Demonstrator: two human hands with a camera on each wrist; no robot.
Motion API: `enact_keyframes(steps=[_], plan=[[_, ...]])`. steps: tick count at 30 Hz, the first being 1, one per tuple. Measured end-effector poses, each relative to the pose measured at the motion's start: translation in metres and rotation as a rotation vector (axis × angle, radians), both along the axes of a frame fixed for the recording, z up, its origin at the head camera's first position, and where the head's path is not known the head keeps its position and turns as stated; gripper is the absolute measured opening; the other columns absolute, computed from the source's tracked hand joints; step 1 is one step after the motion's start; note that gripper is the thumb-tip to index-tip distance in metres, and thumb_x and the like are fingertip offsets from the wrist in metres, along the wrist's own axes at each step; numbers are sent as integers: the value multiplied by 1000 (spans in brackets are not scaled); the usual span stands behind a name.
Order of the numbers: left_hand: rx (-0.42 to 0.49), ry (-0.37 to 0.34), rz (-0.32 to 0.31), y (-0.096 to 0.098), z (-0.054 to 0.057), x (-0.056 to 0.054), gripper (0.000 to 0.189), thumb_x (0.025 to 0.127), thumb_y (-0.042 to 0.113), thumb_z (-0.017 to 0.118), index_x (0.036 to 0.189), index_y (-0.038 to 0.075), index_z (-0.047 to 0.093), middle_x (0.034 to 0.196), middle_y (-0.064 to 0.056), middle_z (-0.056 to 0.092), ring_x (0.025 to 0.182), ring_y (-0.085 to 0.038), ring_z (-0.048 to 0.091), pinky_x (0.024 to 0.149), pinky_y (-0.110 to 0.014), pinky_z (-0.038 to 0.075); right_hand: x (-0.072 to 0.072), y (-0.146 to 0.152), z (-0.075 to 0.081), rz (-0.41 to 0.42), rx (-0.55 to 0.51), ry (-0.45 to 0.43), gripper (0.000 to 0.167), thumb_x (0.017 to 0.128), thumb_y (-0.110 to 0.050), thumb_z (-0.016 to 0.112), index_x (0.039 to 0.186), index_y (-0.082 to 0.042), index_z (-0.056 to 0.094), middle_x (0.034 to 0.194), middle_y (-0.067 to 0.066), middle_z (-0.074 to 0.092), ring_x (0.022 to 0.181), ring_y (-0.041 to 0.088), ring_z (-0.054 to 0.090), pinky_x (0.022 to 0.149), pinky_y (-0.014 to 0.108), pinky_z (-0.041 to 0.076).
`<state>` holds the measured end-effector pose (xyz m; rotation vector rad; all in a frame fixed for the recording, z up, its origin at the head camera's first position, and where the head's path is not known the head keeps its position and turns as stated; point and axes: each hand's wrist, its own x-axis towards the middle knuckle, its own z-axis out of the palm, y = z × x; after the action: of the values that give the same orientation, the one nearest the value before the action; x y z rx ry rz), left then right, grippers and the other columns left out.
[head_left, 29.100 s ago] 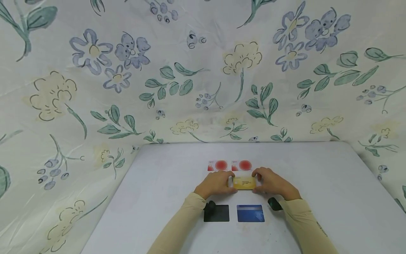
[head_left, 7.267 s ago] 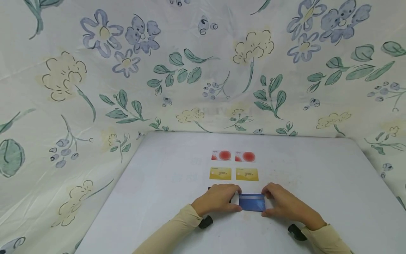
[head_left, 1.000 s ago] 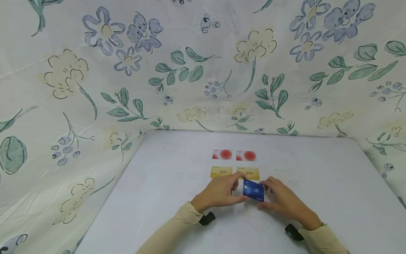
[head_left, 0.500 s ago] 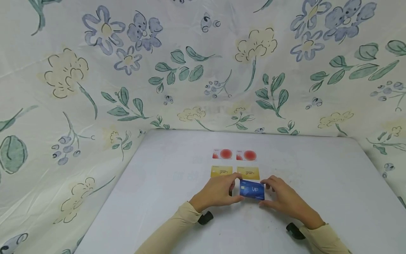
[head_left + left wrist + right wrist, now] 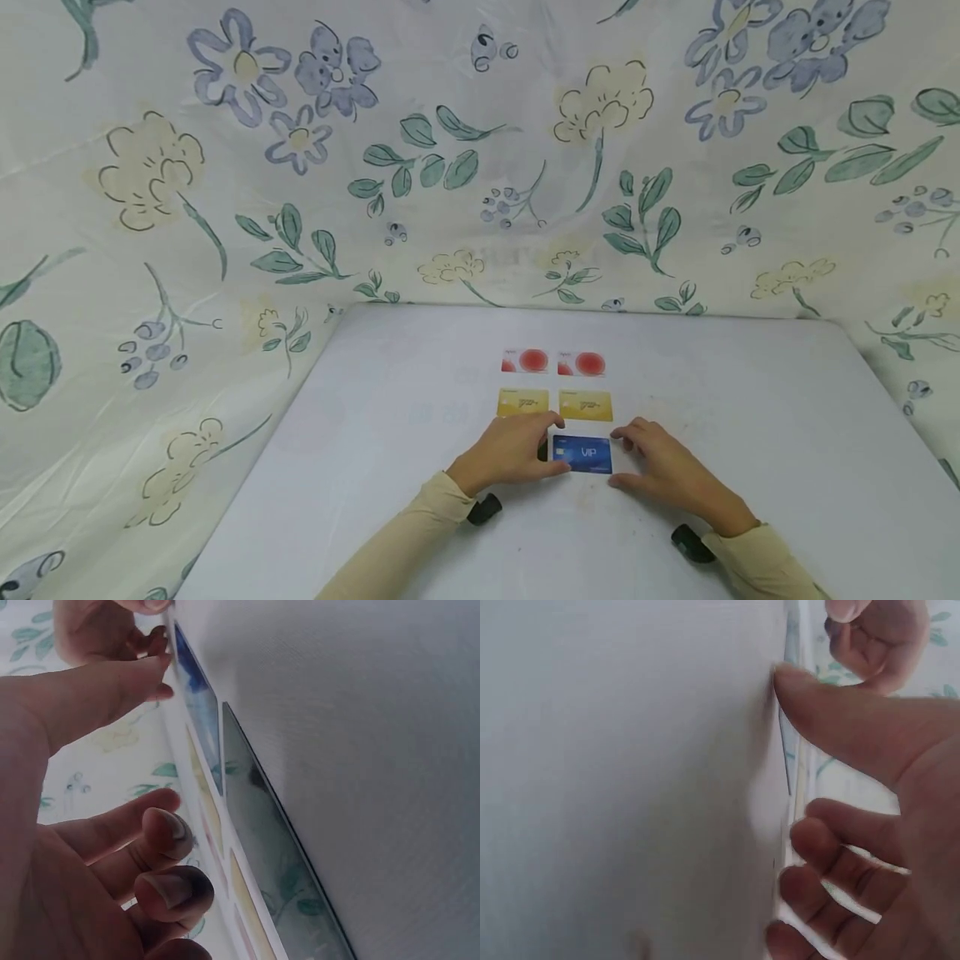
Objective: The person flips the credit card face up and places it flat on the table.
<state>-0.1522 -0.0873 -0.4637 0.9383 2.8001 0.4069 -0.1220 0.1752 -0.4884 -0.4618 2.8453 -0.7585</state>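
Note:
A blue card (image 5: 585, 455) marked VIP lies face up on the table between the two hands. My left hand (image 5: 510, 450) is at its left end, the thumb by the lower left corner and the index finger above the upper edge. My right hand (image 5: 675, 475) stands just off the right end, thumb and index finger spread apart. A dark card (image 5: 277, 855) lies beside the blue one in the left wrist view; my left hand mostly covers it in the head view. Just behind are two yellow cards, a left one (image 5: 523, 401) and a right one (image 5: 586, 406).
Farther back on the white table (image 5: 390, 400) lie two red-and-white cards, one left (image 5: 525, 360) and one right (image 5: 581, 363). A flowered cloth (image 5: 420, 225) hangs behind the table. Dark wrist devices sit by both sleeves.
Earlier the blue card lay stripe side up; a second ago both hands held it tilted, VIP side showing. It has shifted left and down flat, and the fingers have let go.

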Motion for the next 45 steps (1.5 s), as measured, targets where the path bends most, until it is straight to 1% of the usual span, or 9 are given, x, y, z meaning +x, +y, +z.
enact_keyframes(steps=[3,5,9,14,19,25,32,36,45], plan=[[-36,13,-2,0,-2,-2,59,88,56,73,133,18,63,108,5,71,89,-7,59,76,-25,51,0,-1,-2,-9,-1,-21,56,81,-37,88,127,-14,67,104,-5,59,99,14,53,93,39,54],[-50,15,-2,-1,-5,-3,58,88,55,74,131,18,64,112,5,72,91,-8,60,79,-27,51,0,-1,-2,-12,-4,-31,54,82,-36,88,127,-14,67,104,-5,59,100,15,53,95,40,54],[-61,12,2,-1,-7,-5,53,87,53,76,128,19,66,109,6,72,90,-8,60,78,-27,50,-1,-1,-1,-10,7,-31,54,82,-35,88,127,-14,67,105,-4,59,101,15,53,97,41,54],[-60,-4,15,-1,-6,-5,51,87,50,78,126,19,67,111,7,71,91,-8,60,81,-27,50,-2,-3,1,-6,5,-33,54,82,-35,87,127,-13,67,107,-3,61,101,16,53,98,42,53],[-52,-12,17,-3,-6,-6,50,87,50,79,124,19,68,107,7,71,88,-7,58,78,-25,48,-4,-4,2,-10,-3,-49,55,83,-34,87,129,-12,66,106,-2,60,101,16,53,97,42,52],[-40,-11,3,-2,-7,-8,48,87,47,79,123,18,68,101,8,69,84,-6,56,73,-23,45,-7,-4,0,-14,-18,-57,52,84,-33,86,127,-12,66,106,-2,60,102,17,53,97,42,52],[-34,-31,-8,0,-7,-8,49,88,47,79,124,17,67,102,6,69,84,-6,56,73,-23,46,-5,-2,0,-19,-22,-72,50,83,-32,87,125,-12,67,109,-2,62,104,17,54,100,44,52],[-36,-47,-2,3,-6,-7,50,87,47,80,124,17,67,99,7,68,82,-7,55,70,-22,44,-4,0,1,-14,-31,-80,50,83,-31,87,125,-12,66,108,-1,62,104,17,54,98,44,52],[-44,-50,7,8,-6,-5,51,86,48,81,125,18,67,93,8,64,78,-7,53,64,-22,40,-3,3,5,-22,-28,-99,51,83,-31,87,125,-13,66,102,-2,59,100,17,52,94,41,52]])
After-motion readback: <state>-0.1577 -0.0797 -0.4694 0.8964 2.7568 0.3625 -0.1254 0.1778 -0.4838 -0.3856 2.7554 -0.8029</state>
